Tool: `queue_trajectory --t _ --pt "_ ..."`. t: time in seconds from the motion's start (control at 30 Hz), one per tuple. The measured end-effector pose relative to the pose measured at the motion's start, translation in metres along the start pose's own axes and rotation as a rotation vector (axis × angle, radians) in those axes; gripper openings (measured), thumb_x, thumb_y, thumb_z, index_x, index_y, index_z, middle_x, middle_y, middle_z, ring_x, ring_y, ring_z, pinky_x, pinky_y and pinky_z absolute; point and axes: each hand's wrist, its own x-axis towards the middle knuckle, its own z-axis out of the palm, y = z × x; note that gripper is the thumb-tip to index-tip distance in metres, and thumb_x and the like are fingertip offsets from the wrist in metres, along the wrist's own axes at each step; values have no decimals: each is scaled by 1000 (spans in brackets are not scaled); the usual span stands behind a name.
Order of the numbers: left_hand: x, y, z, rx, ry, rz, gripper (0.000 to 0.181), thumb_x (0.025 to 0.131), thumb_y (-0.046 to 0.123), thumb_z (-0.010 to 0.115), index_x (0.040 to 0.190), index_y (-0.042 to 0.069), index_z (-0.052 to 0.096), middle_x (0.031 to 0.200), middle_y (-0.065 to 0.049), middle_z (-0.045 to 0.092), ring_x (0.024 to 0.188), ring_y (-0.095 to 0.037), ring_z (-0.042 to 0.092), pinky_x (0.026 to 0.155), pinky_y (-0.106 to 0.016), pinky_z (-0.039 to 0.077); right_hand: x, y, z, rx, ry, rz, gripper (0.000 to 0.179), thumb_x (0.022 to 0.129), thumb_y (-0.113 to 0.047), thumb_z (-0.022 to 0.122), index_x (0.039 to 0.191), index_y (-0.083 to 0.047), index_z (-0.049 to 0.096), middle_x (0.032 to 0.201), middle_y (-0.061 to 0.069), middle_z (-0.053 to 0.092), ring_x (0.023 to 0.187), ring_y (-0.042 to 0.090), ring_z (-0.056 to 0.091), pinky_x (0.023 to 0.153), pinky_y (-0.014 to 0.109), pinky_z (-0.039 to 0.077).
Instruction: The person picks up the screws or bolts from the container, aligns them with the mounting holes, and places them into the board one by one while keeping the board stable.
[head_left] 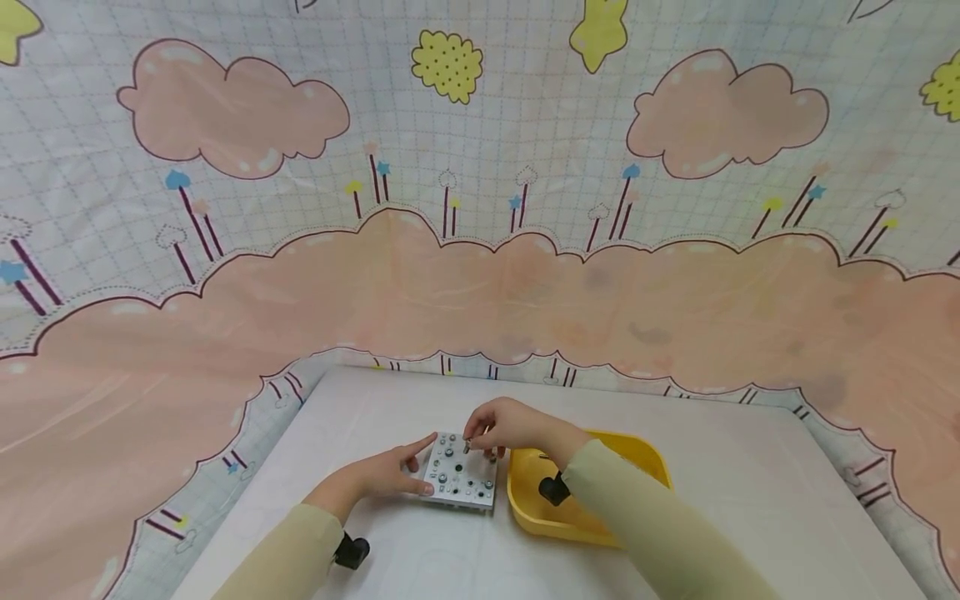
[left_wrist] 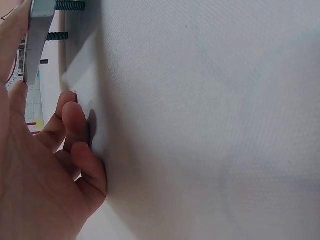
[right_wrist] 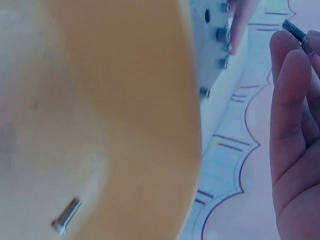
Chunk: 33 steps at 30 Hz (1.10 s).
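Note:
A silver metal plate (head_left: 462,481) with several bolts and holes on its top lies on the table, held by my left hand (head_left: 386,473) at its left side. The thumb rests at the near corner and the index finger reaches the far corner; the other fingers curl loosely beside it. Threaded bolt ends (left_wrist: 70,6) stick out beneath the plate in the left wrist view. Over the plate's far part, my right hand (head_left: 513,423) pinches a small bolt (right_wrist: 295,32) between thumb and fingertips, its threaded end showing in the right wrist view.
Just right of the plate sits a yellow tray (head_left: 663,467), partly covered by the right forearm. Inside it lies a loose bolt (right_wrist: 66,216). The white table (head_left: 750,483) ends at a cloud-patterned curtain (head_left: 480,292) at the back and sides.

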Motion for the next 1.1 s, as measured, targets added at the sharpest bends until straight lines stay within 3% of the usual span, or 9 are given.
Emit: queue_trajectory --t 0.23,0.5,0.8,1.1 --pt "1 -1 -1 -9 -13 6 100 75 54 81 157 35 27 106 -1 51 93 -20 49 82 -43 40 11 -4 11 -18 -38 20 7 92 -12 70 98 -11 73 88 9 70 73 28 65 68 37 55" --pt "0 0 -2 -21 -14 15 100 75 53 81 157 35 28 106 -2 50 93 -22 49 81 -43 41 22 -3 19 -66 -71 66 7 92 -11 70 97 -13 74 82 -1 66 70 19 62 65 31 54" --pt "2 -1 0 -3 -12 14 100 75 55 80 157 37 27 107 0 51 93 -20 49 80 -42 40 25 -5 27 -179 -74 138 8 92 -10 70 89 -16 72 80 -2 63 69 16 59 65 27 51" --pt "-2 1 -2 -14 -9 2 99 76 53 81 157 37 27 108 0 51 93 -21 49 81 -43 41 27 -6 31 -264 -73 141 8 92 -11 70 88 -18 72 82 -3 62 72 14 59 65 24 50"
